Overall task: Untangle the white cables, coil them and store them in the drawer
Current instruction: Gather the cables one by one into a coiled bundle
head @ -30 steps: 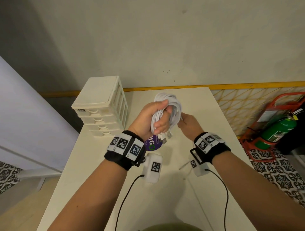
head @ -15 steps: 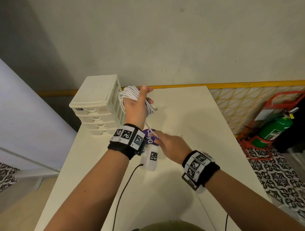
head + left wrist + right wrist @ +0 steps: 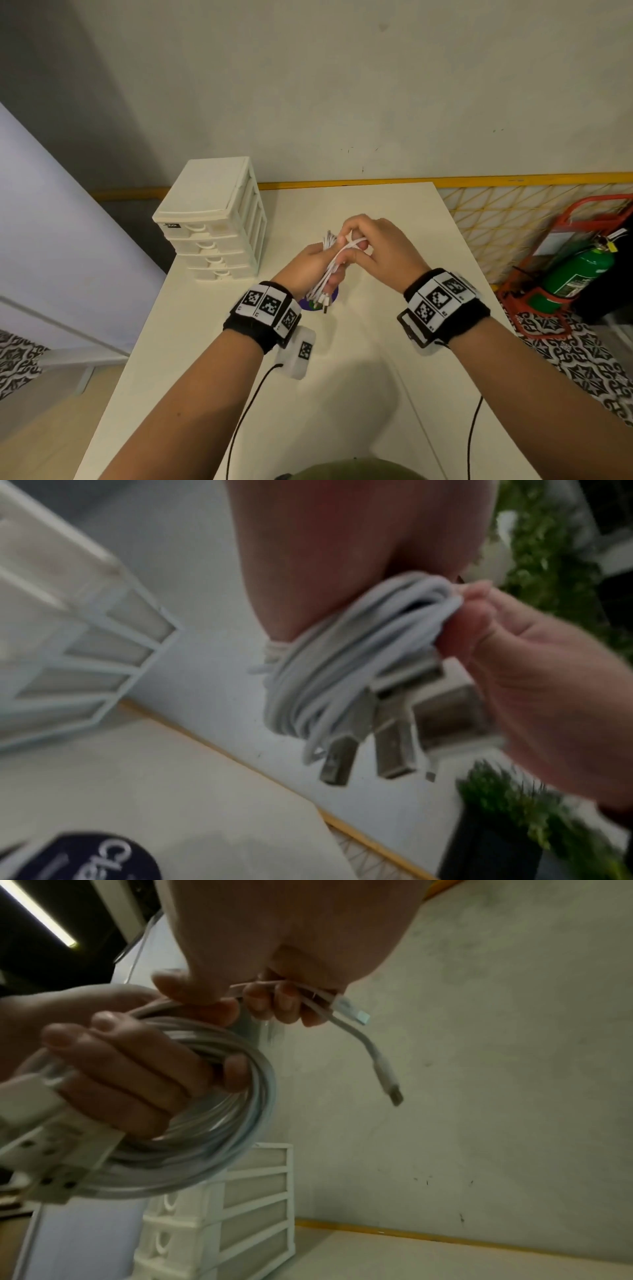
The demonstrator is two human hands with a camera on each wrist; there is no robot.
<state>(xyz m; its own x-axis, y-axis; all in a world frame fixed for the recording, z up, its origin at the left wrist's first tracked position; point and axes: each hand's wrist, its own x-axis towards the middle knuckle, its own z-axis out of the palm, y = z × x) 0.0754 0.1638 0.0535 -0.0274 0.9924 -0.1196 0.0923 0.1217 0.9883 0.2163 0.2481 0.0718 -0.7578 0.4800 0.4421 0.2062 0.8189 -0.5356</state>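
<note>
A coil of white cables (image 3: 328, 270) (image 3: 346, 653) (image 3: 212, 1123) hangs above the middle of the table, gripped in my left hand (image 3: 313, 265) (image 3: 130, 1074). Several USB plugs (image 3: 369, 750) dangle from its lower end. My right hand (image 3: 370, 246) (image 3: 274, 999) pinches the free cable ends (image 3: 356, 1031) at the top of the coil, and two small connectors stick out past its fingers. The white drawer unit (image 3: 219, 219) (image 3: 232, 1204) stands at the table's back left with all its drawers closed.
A round purple sticker (image 3: 310, 303) (image 3: 89, 859) lies on the white table (image 3: 376, 342) under my left hand. A red cart with a green fire extinguisher (image 3: 579, 270) stands on the floor to the right. The wall runs along the table's far edge.
My left hand has brought the coil back from beside the drawer unit to the table's middle. My right hand has come up from the table and taken hold of the cable ends.
</note>
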